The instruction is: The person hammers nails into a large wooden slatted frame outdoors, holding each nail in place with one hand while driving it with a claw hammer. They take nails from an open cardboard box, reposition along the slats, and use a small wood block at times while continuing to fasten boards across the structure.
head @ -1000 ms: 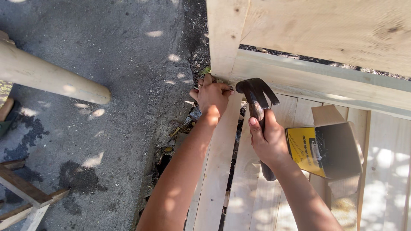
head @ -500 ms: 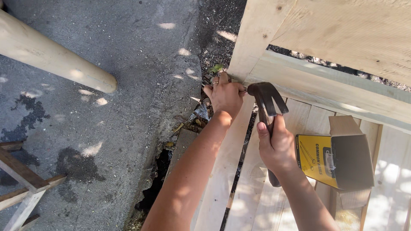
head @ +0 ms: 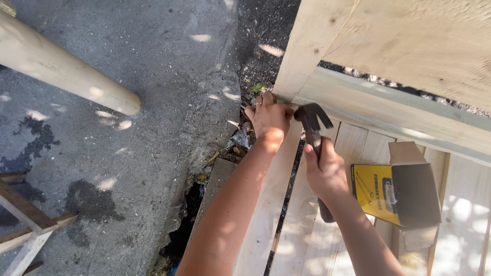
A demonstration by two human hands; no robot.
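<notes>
Two bare hands work at a pale wooden frame (head: pixel 353 110) above asphalt. The left hand (head: pixel 267 118) pinches something too small to make out against the frame's corner, fingers closed. Just right of it, the right hand (head: pixel 326 174) is wrapped tight round a dark claw hammer (head: pixel 311 125), its head beside the left fingers; right of that grip lies an open yellow cardboard box (head: pixel 399 191).

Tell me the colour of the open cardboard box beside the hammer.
The box has a yellow printed face with plain brown cardboard flaps, seen in the head view.
</notes>
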